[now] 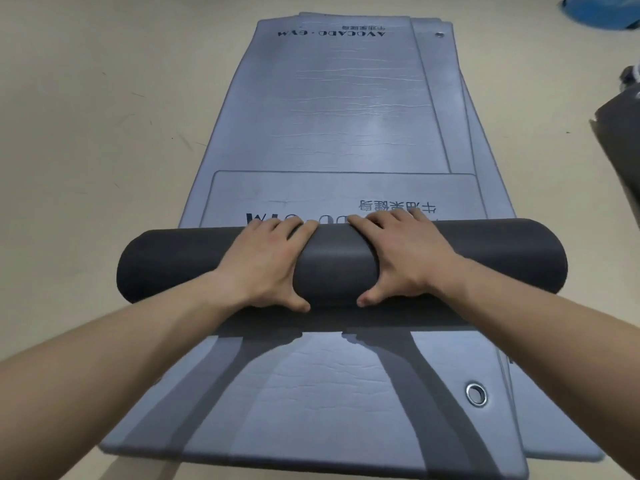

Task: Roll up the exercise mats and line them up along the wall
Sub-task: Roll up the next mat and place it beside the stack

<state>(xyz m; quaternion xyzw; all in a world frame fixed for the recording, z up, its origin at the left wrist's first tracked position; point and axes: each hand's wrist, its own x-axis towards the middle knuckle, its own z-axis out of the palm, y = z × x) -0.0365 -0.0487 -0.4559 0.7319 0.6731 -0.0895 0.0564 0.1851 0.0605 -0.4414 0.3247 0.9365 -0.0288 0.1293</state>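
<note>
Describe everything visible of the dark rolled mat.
The rolled mat is a dark grey, matte, foam-like cylinder lying crosswise on a stack of flat grey mats. Its unrolled tail, printed with lettering, lies flat beyond. The left hand and right hand grip its middle, fingers over the top, thumbs on the near side.

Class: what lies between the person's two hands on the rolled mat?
Head view: only a bare stretch of the rolled mat lies between the left hand and the right hand.
</note>
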